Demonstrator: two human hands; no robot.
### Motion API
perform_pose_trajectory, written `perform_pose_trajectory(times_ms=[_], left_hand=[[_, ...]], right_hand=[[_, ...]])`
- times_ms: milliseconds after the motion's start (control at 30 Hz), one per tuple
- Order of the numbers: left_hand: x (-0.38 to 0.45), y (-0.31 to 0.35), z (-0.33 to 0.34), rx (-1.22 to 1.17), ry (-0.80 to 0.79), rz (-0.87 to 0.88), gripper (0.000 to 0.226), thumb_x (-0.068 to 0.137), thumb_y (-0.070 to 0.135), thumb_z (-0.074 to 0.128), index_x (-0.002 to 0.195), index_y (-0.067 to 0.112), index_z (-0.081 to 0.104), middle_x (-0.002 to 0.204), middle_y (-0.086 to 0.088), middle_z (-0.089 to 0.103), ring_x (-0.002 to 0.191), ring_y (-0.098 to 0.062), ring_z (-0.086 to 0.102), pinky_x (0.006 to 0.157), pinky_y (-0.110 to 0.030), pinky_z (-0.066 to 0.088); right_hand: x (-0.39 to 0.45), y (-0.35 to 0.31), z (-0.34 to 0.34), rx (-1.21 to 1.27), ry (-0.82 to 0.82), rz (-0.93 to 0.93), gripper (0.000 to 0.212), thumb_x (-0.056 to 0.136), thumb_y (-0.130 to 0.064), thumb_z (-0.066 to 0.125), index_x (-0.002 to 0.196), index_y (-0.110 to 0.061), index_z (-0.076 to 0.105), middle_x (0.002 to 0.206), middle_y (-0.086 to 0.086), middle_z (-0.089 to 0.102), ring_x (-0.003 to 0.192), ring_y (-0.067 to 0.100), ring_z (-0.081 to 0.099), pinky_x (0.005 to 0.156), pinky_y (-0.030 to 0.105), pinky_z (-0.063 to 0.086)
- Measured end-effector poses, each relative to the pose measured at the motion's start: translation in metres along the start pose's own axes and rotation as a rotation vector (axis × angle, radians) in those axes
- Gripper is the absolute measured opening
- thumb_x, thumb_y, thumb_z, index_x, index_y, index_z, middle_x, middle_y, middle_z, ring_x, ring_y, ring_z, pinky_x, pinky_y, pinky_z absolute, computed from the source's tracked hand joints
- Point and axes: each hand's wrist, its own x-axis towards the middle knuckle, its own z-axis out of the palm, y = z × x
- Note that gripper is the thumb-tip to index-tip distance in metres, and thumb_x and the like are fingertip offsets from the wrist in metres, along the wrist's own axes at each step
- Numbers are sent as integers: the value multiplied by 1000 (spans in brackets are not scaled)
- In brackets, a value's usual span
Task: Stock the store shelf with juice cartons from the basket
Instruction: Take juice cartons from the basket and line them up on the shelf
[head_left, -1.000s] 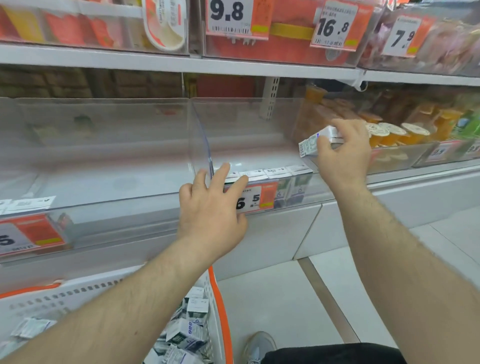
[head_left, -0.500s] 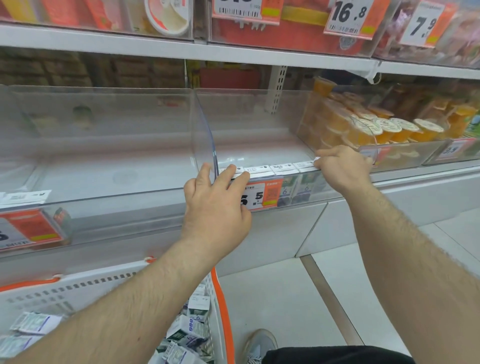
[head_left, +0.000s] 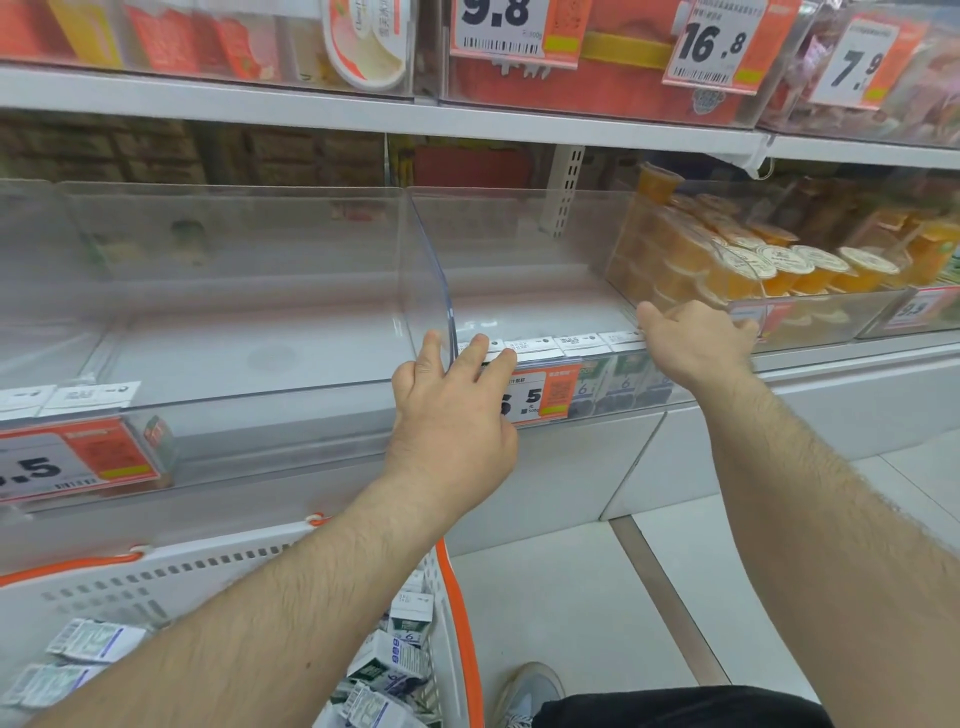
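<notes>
Our left hand (head_left: 447, 415) lies with straight fingers on the front lip of the clear shelf bin (head_left: 519, 291), beside its divider (head_left: 434, 291). Our right hand (head_left: 696, 343) rests loosely curled at the row's right end; we cannot tell if it pinches a carton. Juice cartons (head_left: 587, 345) line the bin's front edge; more lie in the basket (head_left: 457, 613) below

The left hand (head_left: 452, 415) rests on the front lip of the clear shelf bin (head_left: 519, 291), fingers extended over the divider (head_left: 431, 280). The right hand (head_left: 696, 340) touches the row of juice cartons (head_left: 576, 345) at the bin front. The basket (head_left: 457, 623) below holds more cartons. Orange jelly cups (head_left: 779, 265) fill the adjacent bin.
</notes>
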Motion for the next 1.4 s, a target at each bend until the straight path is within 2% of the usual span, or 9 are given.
perform_pose_trajectory(times_ms=[100, 233, 400, 467, 567, 767, 967, 1233, 1400], left_hand=[[0, 1, 0, -2, -5, -1, 65, 94, 27, 44, 154, 28, 18, 163, 3, 14, 148, -37, 2, 113, -43, 9], [-1, -1, 0, 17, -7, 18, 67, 93, 28, 44, 154, 28, 16, 163, 1, 11, 148, -39, 2, 112, -44, 8], [-8, -9, -3, -44, 14, 86, 74, 90, 25, 48, 155, 28, 15, 164, -2, 3, 149, -35, -5, 117, -44, -6], [-19, -19, -5, -158, 70, 122, 73, 86, 22, 53, 154, 25, 25, 164, -4, 11, 150, -32, 1, 118, -40, -6], [-49, -39, -7, -264, 238, 138, 66, 72, 21, 58, 137, 18, 51, 151, -8, 42, 142, -29, 31, 108, -38, 18], [-120, -101, 0, -285, 199, 41, 52, 72, 30, 49, 122, 17, 59, 122, 2, 63, 116, -18, 48, 90, -27, 23], [-173, -164, 25, -345, -94, -273, 46, 85, 18, 59, 131, 17, 56, 126, 2, 61, 120, -21, 52, 107, -38, 34], [-218, -218, 67, -385, -344, -506, 37, 89, 19, 60, 126, 21, 59, 126, 3, 62, 115, -16, 56, 98, -35, 47], [-231, -224, 97, -339, -610, -366, 52, 86, -1, 53, 132, 24, 56, 140, 4, 54, 123, -15, 52, 92, -27, 46]], right_hand=[[-2, -4, 0, -54, 26, 3, 62, 100, -54, 17, 90, -14, 64, 100, 13, 63, 112, 33, 56, 115, 52, 13], [-10, -9, 3, -146, 20, 18, 74, 99, -56, 10, 112, -12, 69, 116, 18, 66, 125, 35, 50, 116, 56, 7], [-39, -19, 11, -69, 176, -88, 57, 101, -47, 20, 124, -22, 66, 144, 1, 54, 137, 28, 38, 114, 54, 9], [-56, -29, 12, 80, 409, -209, 48, 98, -40, 30, 108, -17, 71, 125, 2, 65, 120, 27, 50, 102, 47, 26], [-95, -60, 18, 485, 647, -522, 30, 88, -24, 45, 73, -8, 65, 77, 8, 64, 75, 29, 57, 69, 38, 41], [-205, -129, 71, 583, 156, -908, 28, 81, -28, 43, 63, -13, 59, 63, 2, 56, 61, 27, 57, 54, 35, 46], [-235, -157, 119, 216, -357, -1033, 27, 88, -30, 45, 63, -21, 51, 66, -6, 43, 69, 25, 52, 59, 31, 39], [-240, -166, 185, -146, -864, -882, 36, 94, -24, 49, 59, -23, 42, 67, -2, 49, 73, 23, 53, 64, 29, 40], [-245, -157, 210, -394, -1060, -719, 35, 94, -27, 51, 63, -19, 40, 65, 0, 44, 56, 12, 41, 50, 25, 32]])
